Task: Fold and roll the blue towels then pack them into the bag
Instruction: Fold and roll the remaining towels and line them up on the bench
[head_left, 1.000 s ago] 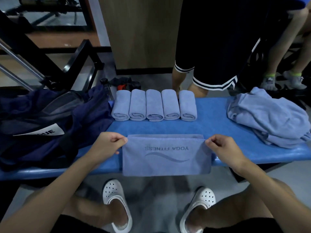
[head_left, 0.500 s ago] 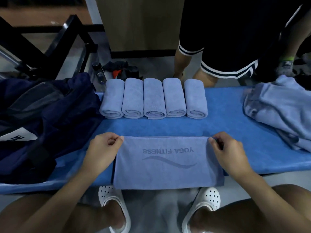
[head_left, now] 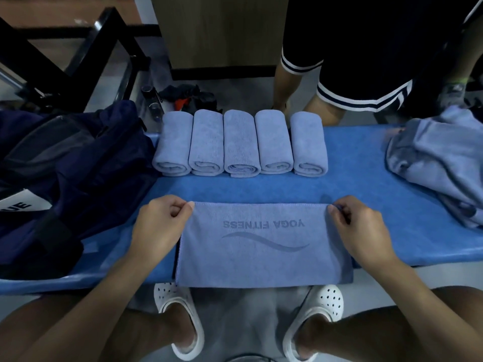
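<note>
A folded blue towel (head_left: 264,246) printed "YOGA FITNESS" lies flat on the blue bench (head_left: 366,194), its near edge hanging over the front. My left hand (head_left: 159,226) pinches its far left corner. My right hand (head_left: 358,228) pinches its far right corner. Several rolled blue towels (head_left: 239,143) lie side by side along the bench's far edge. A dark navy bag (head_left: 65,178) slumps on the bench at the left. A heap of loose blue towels (head_left: 441,160) sits at the right end.
Another person's legs in dark shorts (head_left: 352,82) stand just behind the bench. Black metal equipment frames (head_left: 86,48) fill the far left. A bottle (head_left: 153,103) and dark clothing (head_left: 188,96) lie on the floor behind the rolls. My white clogs (head_left: 313,322) rest under the bench.
The towel's top edge has moved away from me, further onto the bench, with both hands still holding its corners. The fold now lies flatter on the bench.
</note>
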